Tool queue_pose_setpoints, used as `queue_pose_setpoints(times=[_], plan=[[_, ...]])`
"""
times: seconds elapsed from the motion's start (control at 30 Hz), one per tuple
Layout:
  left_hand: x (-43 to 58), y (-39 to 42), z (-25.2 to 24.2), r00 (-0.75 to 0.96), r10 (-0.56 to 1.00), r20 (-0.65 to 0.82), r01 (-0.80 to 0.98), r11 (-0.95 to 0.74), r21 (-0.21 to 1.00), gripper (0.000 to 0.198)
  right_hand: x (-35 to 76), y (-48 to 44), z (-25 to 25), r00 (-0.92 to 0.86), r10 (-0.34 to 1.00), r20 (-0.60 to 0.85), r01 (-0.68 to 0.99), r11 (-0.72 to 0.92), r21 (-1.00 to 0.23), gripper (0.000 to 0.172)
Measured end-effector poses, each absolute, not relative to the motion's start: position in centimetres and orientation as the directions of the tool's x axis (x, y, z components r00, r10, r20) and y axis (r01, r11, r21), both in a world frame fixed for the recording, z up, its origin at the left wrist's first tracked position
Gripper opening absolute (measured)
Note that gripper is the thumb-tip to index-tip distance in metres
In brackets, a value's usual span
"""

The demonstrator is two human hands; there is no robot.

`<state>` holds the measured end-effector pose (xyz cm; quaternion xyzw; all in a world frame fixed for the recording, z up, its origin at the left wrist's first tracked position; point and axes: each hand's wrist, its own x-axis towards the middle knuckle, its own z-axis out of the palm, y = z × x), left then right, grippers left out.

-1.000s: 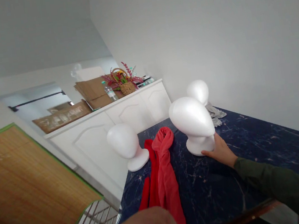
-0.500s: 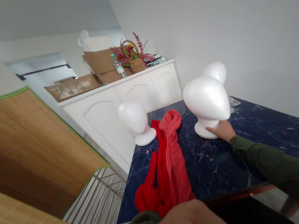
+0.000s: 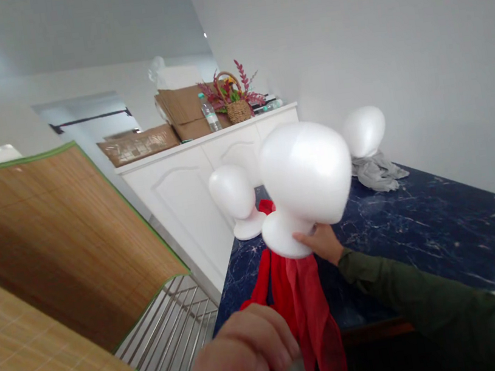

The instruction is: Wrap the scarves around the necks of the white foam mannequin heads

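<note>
A white foam mannequin head (image 3: 304,168) is in my right hand (image 3: 324,242), whose fingers grip it at the neck and base. It is tilted and held up in front of the scarves. Beneath it, a bright red scarf (image 3: 280,282) and a coral-red scarf (image 3: 310,305) lie on the table, the coral one hanging over the front edge. My left hand (image 3: 248,354) is close to the camera at the bottom, its fingers curled; what they hold is hard to make out. A second white mannequin head (image 3: 234,193) stands at the table's left side.
A third white head (image 3: 365,131) stands at the back right beside crumpled grey cloth (image 3: 379,172) on the dark blue marbled table (image 3: 420,235). Left are a bamboo mat (image 3: 74,234) and a metal rack (image 3: 175,324). A white cabinet (image 3: 183,188) bears boxes, a bottle and a flower basket.
My right hand has lifted the mannequin head off the table and carried it left, over the scarves. My left hand has moved left and shows more of its curled fingers. The view has shifted slightly.
</note>
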<state>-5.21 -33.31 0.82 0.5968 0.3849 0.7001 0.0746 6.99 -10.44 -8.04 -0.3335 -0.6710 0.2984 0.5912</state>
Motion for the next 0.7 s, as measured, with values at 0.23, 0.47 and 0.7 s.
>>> queue_pose_setpoints(times=[0.23, 0.47, 0.7], plan=[[-10.8, -27.5, -10.4, -0.379, 0.833, 0.403, 0.837, 0.123, 0.533, 0.04, -4.8, -13.0, -6.8, -0.306, 0.697, 0.648, -0.078, 0.66, -0.747, 0.064], [-9.9, -29.0, -12.2, -0.304, 0.905, 0.297, 0.78, 0.058, 0.623, 0.03, -8.6, -12.0, -10.4, -0.398, 0.679, 0.617, 0.067, 0.692, -0.719, 0.068], [-13.6, -24.7, -10.6, -0.527, 0.661, 0.534, 0.831, 0.269, 0.487, 0.07, -9.2, -8.9, -10.9, -0.386, 0.757, 0.527, 0.245, 0.635, -0.733, 0.076]])
